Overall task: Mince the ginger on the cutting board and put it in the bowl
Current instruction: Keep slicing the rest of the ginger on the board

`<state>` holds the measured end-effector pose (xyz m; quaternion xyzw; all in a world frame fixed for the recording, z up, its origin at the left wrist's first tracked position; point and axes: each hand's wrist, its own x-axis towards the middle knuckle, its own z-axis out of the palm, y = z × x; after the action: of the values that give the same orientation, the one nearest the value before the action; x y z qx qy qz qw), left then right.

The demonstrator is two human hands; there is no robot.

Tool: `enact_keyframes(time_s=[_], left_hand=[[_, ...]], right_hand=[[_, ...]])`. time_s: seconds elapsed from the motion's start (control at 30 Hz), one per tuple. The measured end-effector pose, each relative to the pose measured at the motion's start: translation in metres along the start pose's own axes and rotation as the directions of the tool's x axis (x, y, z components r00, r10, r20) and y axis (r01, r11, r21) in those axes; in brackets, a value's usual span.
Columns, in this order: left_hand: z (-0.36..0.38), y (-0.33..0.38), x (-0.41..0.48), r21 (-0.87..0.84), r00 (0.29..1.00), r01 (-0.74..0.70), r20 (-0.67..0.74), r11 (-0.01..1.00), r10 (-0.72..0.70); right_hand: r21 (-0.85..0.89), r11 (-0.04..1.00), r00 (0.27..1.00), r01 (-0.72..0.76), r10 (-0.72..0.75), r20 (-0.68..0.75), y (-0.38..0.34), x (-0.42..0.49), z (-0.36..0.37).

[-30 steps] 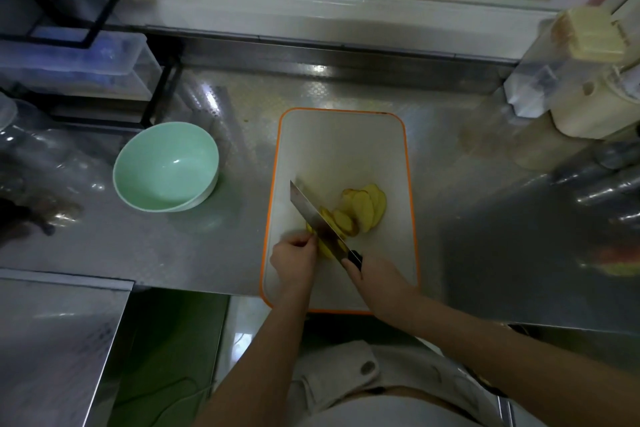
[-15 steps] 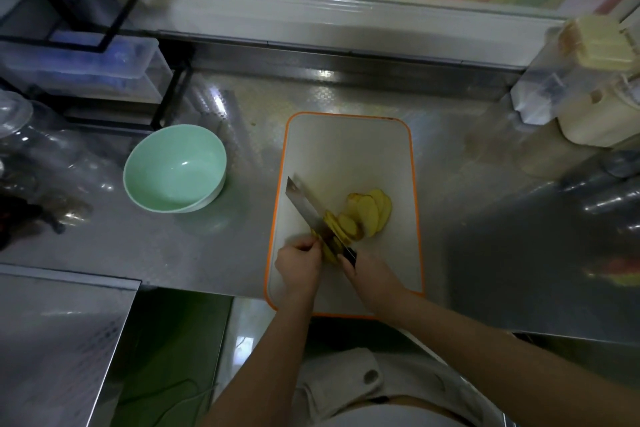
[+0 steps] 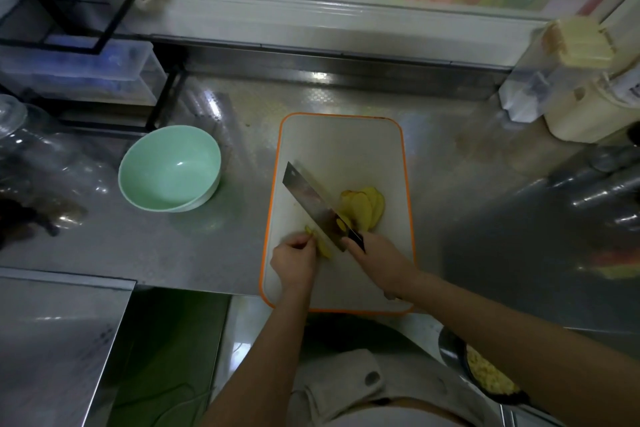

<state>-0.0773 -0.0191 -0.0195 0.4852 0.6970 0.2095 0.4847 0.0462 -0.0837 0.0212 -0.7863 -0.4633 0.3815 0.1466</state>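
A shiny metal counter (image 3: 242, 253) is holding things up. A green bowl (image 3: 169, 170) is sitting on its left part, and a white cutting board (image 3: 339, 149) with an orange rim is lying at the front edge. A cream jug (image 3: 581, 118) is standing far right.

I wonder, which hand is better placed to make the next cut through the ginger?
The right hand: it grips the knife, its blade right beside the ginger piece that the left hand holds down on the cutting board.
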Motion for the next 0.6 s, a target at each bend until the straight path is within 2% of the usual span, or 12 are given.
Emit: enact_keyframes(time_s=[0.23,0.43,0.6], left_hand=[[0.000,-0.003,-0.004,-0.044,1.000,-0.015,0.009,0.999,0.015],[0.000,-0.005,-0.010,-0.034,1.000,-0.017,0.013,0.999,0.018],[0.001,-0.004,-0.010,-0.025,0.999,-0.042,0.009,0.999,0.042]], right_hand=[[0.084,0.996,0.999,0.029,-0.026,-0.034,-0.004,-0.017,0.002],[-0.003,1.000,1.000,0.001,-0.001,-0.001,0.000,-0.023,0.006],[-0.108,0.994,0.995,0.019,-0.009,0.099,-0.003,-0.026,0.004]])
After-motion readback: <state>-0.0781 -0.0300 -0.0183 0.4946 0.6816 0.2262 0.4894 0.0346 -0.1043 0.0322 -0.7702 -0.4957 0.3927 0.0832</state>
